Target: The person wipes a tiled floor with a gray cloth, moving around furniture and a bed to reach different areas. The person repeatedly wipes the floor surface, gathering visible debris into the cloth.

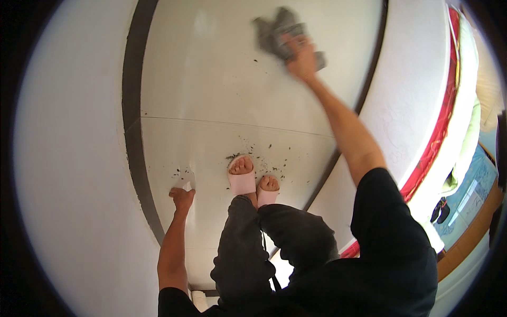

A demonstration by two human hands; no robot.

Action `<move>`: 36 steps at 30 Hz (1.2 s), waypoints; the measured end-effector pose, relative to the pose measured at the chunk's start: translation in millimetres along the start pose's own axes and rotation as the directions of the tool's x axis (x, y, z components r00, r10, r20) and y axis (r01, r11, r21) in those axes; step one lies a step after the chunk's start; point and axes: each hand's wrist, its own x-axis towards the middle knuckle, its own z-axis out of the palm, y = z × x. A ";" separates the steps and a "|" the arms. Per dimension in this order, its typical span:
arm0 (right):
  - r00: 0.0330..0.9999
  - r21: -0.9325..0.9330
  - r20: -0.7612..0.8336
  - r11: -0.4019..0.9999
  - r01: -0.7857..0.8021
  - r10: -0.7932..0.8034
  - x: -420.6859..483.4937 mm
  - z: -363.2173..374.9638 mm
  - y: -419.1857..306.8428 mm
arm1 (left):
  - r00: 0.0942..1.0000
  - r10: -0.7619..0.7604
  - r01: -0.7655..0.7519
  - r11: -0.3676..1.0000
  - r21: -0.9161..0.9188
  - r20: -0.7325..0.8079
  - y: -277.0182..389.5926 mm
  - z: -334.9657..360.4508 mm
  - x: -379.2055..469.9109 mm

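My right hand (300, 55) grips a bunched grey cloth (273, 35) on the pale tiled floor (237, 87) ahead of me; hand and cloth are blurred. Low on the left, my left hand (183, 198) pinches the near edge of a thin whitish sheet (187, 180), perhaps paper, held at floor level. A few dark bits lie on or just beside this sheet. Around the toes of my pink slippers (242, 183) many small dark green or black flakes (233, 157) are scattered. One larger flake (255, 60) lies to the left of the cloth.
A white wall (79, 138) with a dark skirting strip (132, 79) runs along the left. On the right, another dark strip (368, 85) borders a white surface. Beyond it are red fabric (435, 130), light bedding-like cloth and a blue-topped, wood-edged piece of furniture (467, 194).
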 end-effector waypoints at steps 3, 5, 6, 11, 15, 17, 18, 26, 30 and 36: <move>0.926 0.084 0.372 0.996 0.041 -0.069 -76.3 6.9 -99.7 | 0.986 -0.120 0.125 0.992 -0.036 0.116 26.5 -29.0 -18.6; 0.768 0.325 0.640 0.919 -0.222 -0.041 -125.1 -5.0 -148.5 | 0.983 0.012 -0.028 0.996 0.080 0.185 52.7 -63.9 -39.5; 0.836 0.431 0.548 0.867 -0.249 -0.032 -143.7 -16.1 -166.5 | 0.961 0.087 -0.143 0.969 0.203 0.263 68.5 -81.2 -56.6; 0.922 0.716 0.379 0.604 -0.348 0.082 -209.3 -126.0 -278.5 | 0.833 0.553 -0.533 0.811 -0.240 0.019 124.4 -118.8 -237.5; 0.902 0.754 0.406 0.504 -0.422 0.149 -251.6 -251.9 -363.2 | 0.673 0.739 -0.648 0.579 -0.496 -0.016 129.7 -147.0 -381.7; 0.935 0.799 0.339 0.493 -0.344 0.102 -272.0 -307.8 -380.8 | 0.644 0.758 -0.727 0.561 -0.397 -0.108 119.8 -168.5 -440.9; 0.927 0.809 0.363 0.462 -0.363 0.093 -281.3 -333.8 -385.3 | 0.697 0.713 -0.707 0.663 -0.245 -0.079 117.0 -178.6 -469.4; 0.886 0.564 0.295 0.683 -0.463 0.357 -421.4 -455.6 -385.5 | 0.611 0.791 -0.784 0.599 0.161 0.032 72.3 -237.8 -557.3; 0.666 0.584 0.192 0.461 -0.668 0.720 -544.3 -485.8 -380.4 | 0.711 0.537 -0.703 0.551 0.450 0.453 57.4 -251.4 -532.0; 0.322 0.601 0.169 0.161 -0.782 0.932 -742.6 -559.4 -413.4 | 0.584 0.730 -0.749 0.315 0.583 0.355 64.6 -251.7 -527.9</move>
